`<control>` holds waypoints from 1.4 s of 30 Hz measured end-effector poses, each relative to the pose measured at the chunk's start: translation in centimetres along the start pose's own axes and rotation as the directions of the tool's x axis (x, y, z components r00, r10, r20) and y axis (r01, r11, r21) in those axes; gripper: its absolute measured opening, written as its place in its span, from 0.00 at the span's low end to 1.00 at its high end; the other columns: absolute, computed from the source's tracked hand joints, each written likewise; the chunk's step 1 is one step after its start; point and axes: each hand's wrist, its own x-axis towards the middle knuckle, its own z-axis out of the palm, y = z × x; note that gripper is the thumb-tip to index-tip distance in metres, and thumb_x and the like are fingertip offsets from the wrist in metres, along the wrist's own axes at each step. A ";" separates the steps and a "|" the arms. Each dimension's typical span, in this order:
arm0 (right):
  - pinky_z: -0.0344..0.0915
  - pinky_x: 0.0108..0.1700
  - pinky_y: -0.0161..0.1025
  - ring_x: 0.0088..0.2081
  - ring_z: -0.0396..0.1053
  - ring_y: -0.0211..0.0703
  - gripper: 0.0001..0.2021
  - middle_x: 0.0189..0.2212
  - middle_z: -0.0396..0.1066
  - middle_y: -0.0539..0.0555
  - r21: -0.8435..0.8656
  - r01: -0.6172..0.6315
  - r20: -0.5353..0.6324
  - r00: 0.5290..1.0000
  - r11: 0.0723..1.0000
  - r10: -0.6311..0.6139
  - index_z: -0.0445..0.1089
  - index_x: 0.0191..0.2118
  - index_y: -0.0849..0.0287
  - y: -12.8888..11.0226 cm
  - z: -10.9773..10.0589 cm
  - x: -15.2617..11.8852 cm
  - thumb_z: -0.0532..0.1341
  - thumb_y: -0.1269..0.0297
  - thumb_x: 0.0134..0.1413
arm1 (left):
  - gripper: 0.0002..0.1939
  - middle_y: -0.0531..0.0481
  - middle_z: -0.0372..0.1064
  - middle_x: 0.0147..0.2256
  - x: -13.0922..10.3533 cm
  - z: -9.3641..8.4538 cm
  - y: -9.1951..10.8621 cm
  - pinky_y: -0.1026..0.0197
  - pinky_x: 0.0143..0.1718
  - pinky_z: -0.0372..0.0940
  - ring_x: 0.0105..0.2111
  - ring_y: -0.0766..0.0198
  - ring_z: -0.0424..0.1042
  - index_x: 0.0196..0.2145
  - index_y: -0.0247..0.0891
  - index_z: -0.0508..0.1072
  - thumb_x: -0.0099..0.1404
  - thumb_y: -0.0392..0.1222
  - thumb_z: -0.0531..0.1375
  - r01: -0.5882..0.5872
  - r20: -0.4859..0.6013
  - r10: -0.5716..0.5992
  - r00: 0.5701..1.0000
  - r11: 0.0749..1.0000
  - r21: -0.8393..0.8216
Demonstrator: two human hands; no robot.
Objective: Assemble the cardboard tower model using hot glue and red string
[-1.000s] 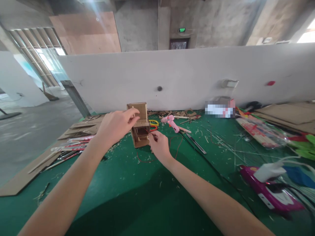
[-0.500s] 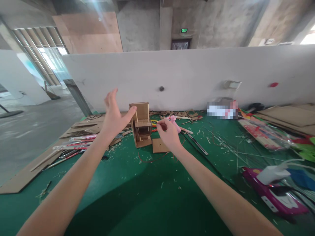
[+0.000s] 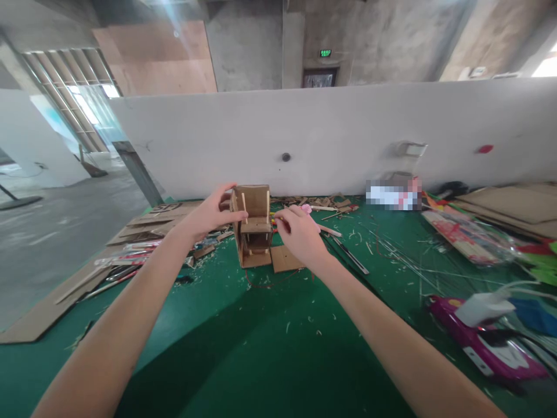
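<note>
A small cardboard structure [image 3: 256,225] with an open front, inner shelves and thin wooden sticks stands upright on the green table [image 3: 270,348]. My left hand [image 3: 211,213] is closed around its left side, thumb at the front and fingers by the top left edge. Close to the structure's right side, my right hand [image 3: 300,235] is pinched; whatever lies between its fingertips is too small to make out. Below this hand a flat cardboard piece [image 3: 286,259] rests on the table. Something pink [image 3: 307,209] shows partly behind the hand.
A utility knife [image 3: 350,256] lies right of my right hand. Cardboard sheets [image 3: 47,307] and packaged tools occupy the left side. At right are a purple power strip [image 3: 483,342] with cables and a plastic-wrapped pack [image 3: 465,235]. Scraps line the white partition [image 3: 209,139].
My left hand has come down and right, from spread fingers to a hold on the structure. The structure has shifted slightly right. My right hand stays pinched, closer to the structure's side.
</note>
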 end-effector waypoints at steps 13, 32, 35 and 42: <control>0.43 0.24 0.39 0.26 0.63 0.35 0.11 0.42 0.67 0.56 -0.439 0.204 0.368 0.929 0.875 -0.031 0.69 0.41 0.63 -3.7 -2.1 3.3 0.49 0.75 0.63 | 0.22 0.43 0.66 0.47 -3.7 0.0 5.5 0.56 0.42 0.66 0.43 0.57 0.69 0.51 0.40 0.67 0.63 0.53 0.58 -0.124 -0.243 0.420 0.874 0.677 0.725; 0.48 0.25 0.38 0.34 0.69 0.40 0.14 0.47 0.68 0.58 -0.472 0.147 0.285 0.958 0.869 -0.007 0.68 0.44 0.61 -2.7 -0.3 3.4 0.45 0.71 0.67 | 0.30 0.35 0.60 0.53 -7.2 7.9 2.8 0.53 0.27 0.65 0.28 0.55 0.73 0.53 0.34 0.66 0.67 0.61 0.46 -0.224 0.326 -0.133 0.936 0.487 0.844; 0.48 0.25 0.38 0.35 0.70 0.41 0.13 0.46 0.68 0.57 -0.472 0.171 0.290 0.956 0.865 -0.031 0.68 0.43 0.61 -2.5 0.1 3.4 0.46 0.73 0.66 | 0.34 0.32 0.55 0.59 -7.0 8.2 2.4 0.51 0.30 0.68 0.33 0.50 0.75 0.57 0.33 0.62 0.66 0.63 0.45 -0.182 0.304 -0.150 0.941 0.533 0.826; 0.50 0.26 0.38 0.37 0.69 0.42 0.15 0.48 0.68 0.58 -0.462 0.193 0.339 0.940 0.865 -0.029 0.68 0.45 0.61 -1.8 0.3 3.3 0.45 0.74 0.66 | 0.39 0.31 0.54 0.61 -6.1 8.1 1.5 0.51 0.35 0.68 0.44 0.43 0.74 0.63 0.31 0.54 0.65 0.63 0.46 -0.097 0.251 -0.187 0.950 0.587 0.804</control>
